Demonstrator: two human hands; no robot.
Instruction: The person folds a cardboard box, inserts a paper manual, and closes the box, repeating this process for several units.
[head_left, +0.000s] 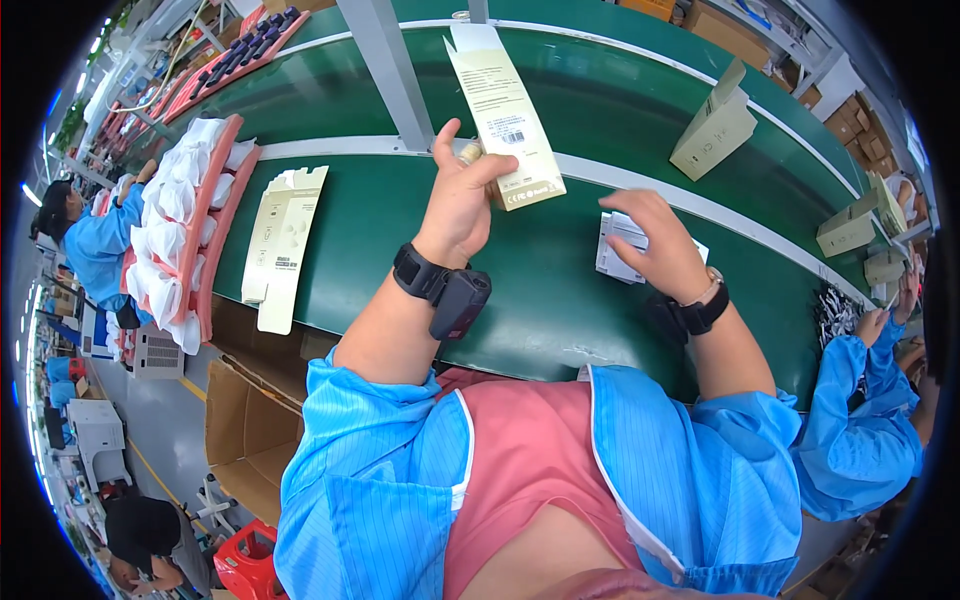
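Head view: a pale carton [505,115] is held upright above the green counter [400,250], clamped by the left hand [460,195]. The right hand [655,240] is closed over a white packet [612,262] lying on the counter. The carton's mouth is best kept steady while the packet is brought up squarely.

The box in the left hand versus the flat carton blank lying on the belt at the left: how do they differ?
The box is folded into a slim sleeve; the carton blank is unfolded, its flaps spread. The box is held up off the green belt by the left hand, tilted on end; the blank lies flat, overhanging the belt's near edge, untouched. Both are pale cream card with dark print. The right hand rests on a white packet.
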